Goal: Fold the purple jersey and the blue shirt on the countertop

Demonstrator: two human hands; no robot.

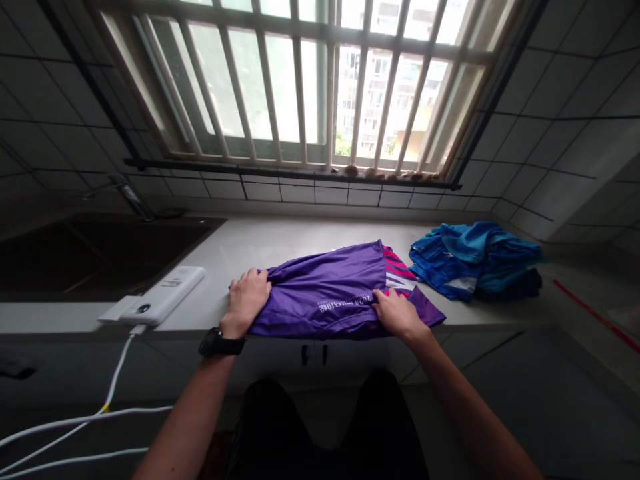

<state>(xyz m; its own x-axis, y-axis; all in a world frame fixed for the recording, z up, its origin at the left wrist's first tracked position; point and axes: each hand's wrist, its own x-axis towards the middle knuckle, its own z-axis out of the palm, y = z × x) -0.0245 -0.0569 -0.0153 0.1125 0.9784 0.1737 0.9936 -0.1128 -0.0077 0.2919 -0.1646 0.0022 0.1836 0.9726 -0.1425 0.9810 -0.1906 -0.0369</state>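
LH (pixel 249 293), RH (pixel 397 312) grip on purple garment (pixel 320 283) @ ctr edge (pixel 477 325)

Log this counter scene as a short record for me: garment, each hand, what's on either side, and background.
Garment: purple garment with white lettering, lying on the counter; striped pink part showing at right
Left hand: on the garment's left end, grip unclear; black watch on wrist
Right hand: pinching fabric beside the lettering
Right side: heaped blue clothes
Left side: white device with white cable, then dark sink
Background: barred window
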